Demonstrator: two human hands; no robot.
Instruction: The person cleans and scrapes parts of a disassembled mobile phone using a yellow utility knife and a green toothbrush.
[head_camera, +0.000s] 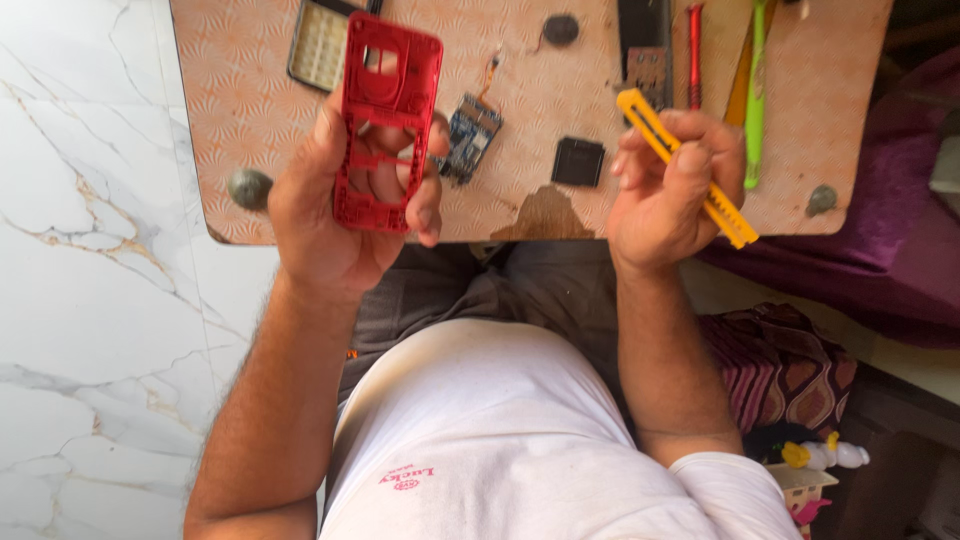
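Over a white marble floor (90, 250), a person in a white shirt (500, 440) sits at a low board (260, 150) with an orange fan pattern, both bare hands raised above its near edge. The left hand (330, 210) is closed around a red plastic phone frame (385, 120), held upright with its cut-out windows facing the camera, thumb and fingers clamped on its lower half. The right hand (665, 190) is closed on a yellow utility knife (685, 165), which slants across the palm, its ends sticking out above the fingers and below the heel of the hand. On the board between the hands lie a small blue circuit board (470, 135) and a black square part (578, 161); a pale keypad (318, 45) lies behind the frame. Beyond the right hand lie a red screwdriver (694, 50) and a green tool (756, 100).
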